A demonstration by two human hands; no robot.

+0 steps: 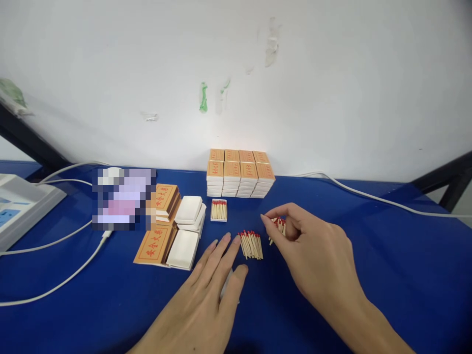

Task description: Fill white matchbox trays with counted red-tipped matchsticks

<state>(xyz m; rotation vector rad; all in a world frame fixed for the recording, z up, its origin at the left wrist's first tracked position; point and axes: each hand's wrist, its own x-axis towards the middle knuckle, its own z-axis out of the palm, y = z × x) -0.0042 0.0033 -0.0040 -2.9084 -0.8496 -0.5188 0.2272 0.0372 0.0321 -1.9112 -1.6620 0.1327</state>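
My left hand (pixel 206 295) is stretched out low over the table with its fingers apart. A white piece (pixel 225 285), perhaps a matchbox tray, is mostly hidden under it. Just beyond its fingertips lies a bunch of red-headed matches (pixel 251 245). My right hand (pixel 313 250) is curled, thumb and forefinger pinched together. Behind those fingers more matches (pixel 280 227) show in part; whether the pinch grips any of them I cannot tell. A white tray filled with matches (pixel 219 210) lies farther back, heads pointing away.
Orange matchboxes (pixel 239 172) are stacked against the wall. On the left are matchbox covers (pixel 155 244), white empty trays (pixel 183 247) and a blurred-out phone (pixel 127 199) with a cable. A white device (pixel 25 211) stands far left; another cable (pixel 368 196) runs along the right.
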